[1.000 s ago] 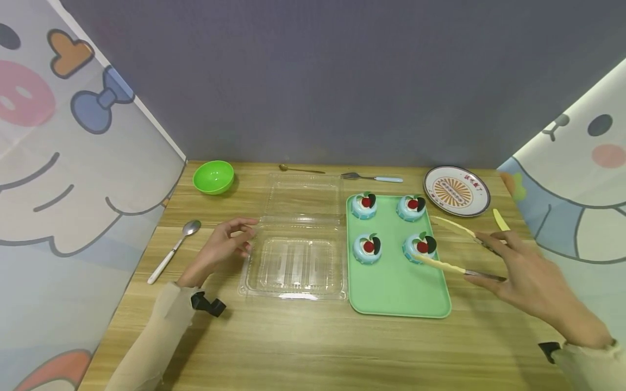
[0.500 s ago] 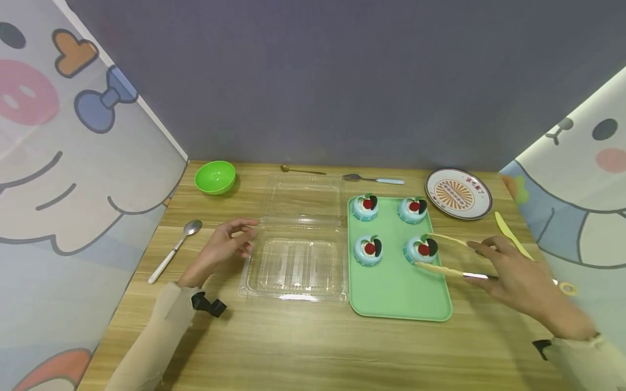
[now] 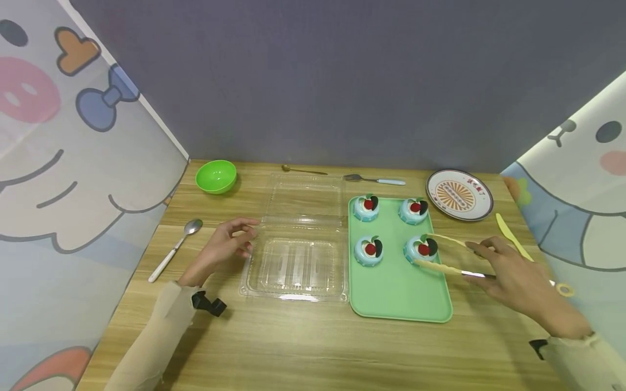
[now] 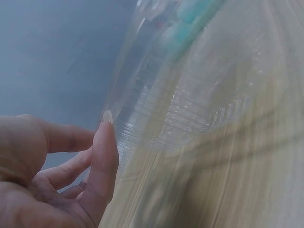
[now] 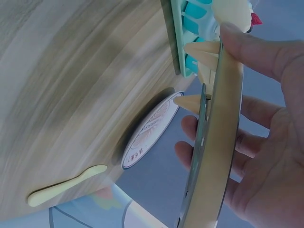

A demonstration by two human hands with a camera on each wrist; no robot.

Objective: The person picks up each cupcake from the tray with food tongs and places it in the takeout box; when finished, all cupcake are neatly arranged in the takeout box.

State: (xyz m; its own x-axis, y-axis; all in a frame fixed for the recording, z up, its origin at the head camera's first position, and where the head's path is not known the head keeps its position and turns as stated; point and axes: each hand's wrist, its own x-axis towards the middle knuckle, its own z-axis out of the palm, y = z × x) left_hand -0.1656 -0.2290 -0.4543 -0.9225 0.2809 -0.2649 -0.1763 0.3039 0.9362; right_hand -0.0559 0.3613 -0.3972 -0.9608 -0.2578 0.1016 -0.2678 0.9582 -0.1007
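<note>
My right hand holds a pair of tongs with cream-coloured tips and metal arms. The tong tips stand on either side of the near right cupcake, which is pale blue with a red berry, a green leaf and a dark biscuit. Whether both tips touch it I cannot tell. This cupcake and several like it sit on a green tray. At the left edge of an opened clear plastic container, my left hand pinches the rim between thumb and finger.
A green bowl and a white-handled spoon lie on the left. Along the back are a small thin spoon and a fork. A patterned plate and a yellow knife lie right of the tray.
The tongs have come down around the near right cupcake, and their tips have drawn closer together. My left hand has stayed at the container's edge.
</note>
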